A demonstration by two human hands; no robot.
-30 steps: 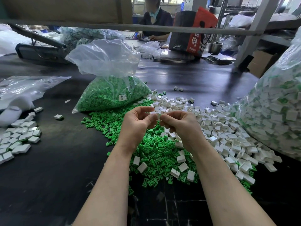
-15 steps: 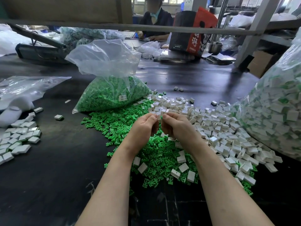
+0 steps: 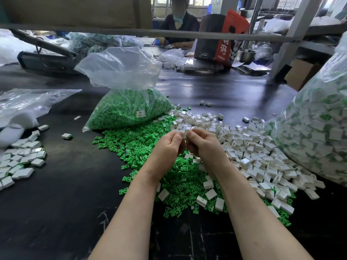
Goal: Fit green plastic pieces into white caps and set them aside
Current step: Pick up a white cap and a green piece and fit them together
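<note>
Pinching something tiny between both hands right now: the left hand (image 3: pixel 167 145) and right hand (image 3: pixel 204 145) are curled fingertip to fingertip above the heap of small green plastic pieces (image 3: pixel 142 145) on the dark counter (image 3: pixel 65 203). Looks like a small white plastic cap (image 3: pixel 185 132) between them, though it's mostly hidden. Loose white caps (image 3: pixel 253 147) lie just right, finished ones (image 3: pixel 20 162) are piled far left. My guess at the risk: push the insert in crooked and it jams, or it pops loose and vanishes into the heap underneath.
</note>
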